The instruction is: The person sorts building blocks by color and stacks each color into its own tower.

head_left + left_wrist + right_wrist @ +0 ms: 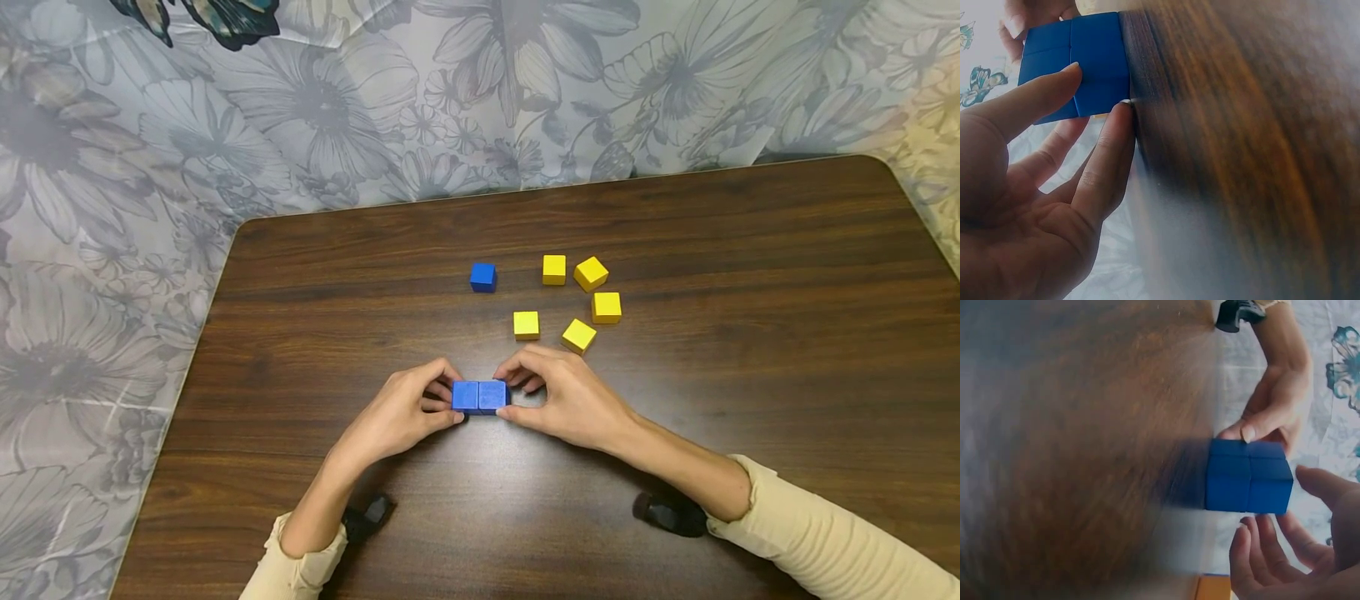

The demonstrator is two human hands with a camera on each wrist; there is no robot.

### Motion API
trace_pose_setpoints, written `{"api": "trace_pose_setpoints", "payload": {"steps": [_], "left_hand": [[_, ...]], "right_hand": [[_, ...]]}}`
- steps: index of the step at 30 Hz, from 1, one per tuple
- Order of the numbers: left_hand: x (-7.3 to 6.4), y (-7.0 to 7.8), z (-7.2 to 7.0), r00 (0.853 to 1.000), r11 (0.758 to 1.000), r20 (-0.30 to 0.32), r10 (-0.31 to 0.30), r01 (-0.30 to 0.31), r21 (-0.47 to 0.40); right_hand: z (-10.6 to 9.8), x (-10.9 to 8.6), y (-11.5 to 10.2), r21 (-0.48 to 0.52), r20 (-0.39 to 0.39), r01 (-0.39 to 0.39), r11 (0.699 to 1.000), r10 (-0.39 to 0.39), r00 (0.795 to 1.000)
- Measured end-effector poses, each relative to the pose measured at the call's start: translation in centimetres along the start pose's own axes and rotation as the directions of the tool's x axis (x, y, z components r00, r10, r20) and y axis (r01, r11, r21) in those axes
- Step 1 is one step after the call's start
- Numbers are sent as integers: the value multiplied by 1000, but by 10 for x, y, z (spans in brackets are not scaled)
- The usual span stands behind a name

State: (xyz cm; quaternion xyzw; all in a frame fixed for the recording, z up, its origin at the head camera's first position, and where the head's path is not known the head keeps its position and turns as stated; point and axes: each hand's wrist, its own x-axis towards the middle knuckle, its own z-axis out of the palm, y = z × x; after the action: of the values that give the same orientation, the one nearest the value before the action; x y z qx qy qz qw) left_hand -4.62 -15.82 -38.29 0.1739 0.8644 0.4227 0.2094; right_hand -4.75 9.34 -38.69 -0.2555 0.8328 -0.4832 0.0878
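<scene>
Blue cube stack set on counter, well in from left edge, long axis near-parallel to far edge. Left end pinched by left grip; right end bracketed by right grip, thumb and fingers apart.

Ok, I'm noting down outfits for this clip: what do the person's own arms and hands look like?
The left sleeve and right sleeve are pale yellow, wrinkled, and end short of the wrists. A small black camera shows by the left wrist, and another black camera by the right. The left hand and right hand are bare; no gloves or rings show.
</scene>
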Motion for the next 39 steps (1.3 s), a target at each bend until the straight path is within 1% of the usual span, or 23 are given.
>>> {"api": "trace_pose_setpoints", "payload": {"steps": [7,11,16,20,27,34,39], "left_hand": [[0,0,0,1000,1000,-4,1,-1,-2],[0,-1,0,1000,1000,-7,0,0,-4],[0,-1,0,1000,1000,-8,0,0,-6],[0,-2,-1,1000,1000,-6,-6,6,-2],[-1,-2,0,1000,1000,-4,-6,6,1],[-1,-4,-1,1000,1000,-4,-7,7,-1],[-1,-3,-2,1000,1000,0,-5,5,14]], "right_hand": [[-15,9,0,-19,-8,-9,1000,9,1000],[-25,14,-1,-12,-18,10,1000,-10,1000],[-31,21,-2,-19,-37,24,1000,-25,999],[-35,29,1,-14,-48,19,1000,-20,999],[-40,46,8,25,-75,-19,1000,21,997],[-44,64,4,-4,-100,-17,1000,17,995],[-43,74,3,-31,-121,-57,998,53,991]]}}
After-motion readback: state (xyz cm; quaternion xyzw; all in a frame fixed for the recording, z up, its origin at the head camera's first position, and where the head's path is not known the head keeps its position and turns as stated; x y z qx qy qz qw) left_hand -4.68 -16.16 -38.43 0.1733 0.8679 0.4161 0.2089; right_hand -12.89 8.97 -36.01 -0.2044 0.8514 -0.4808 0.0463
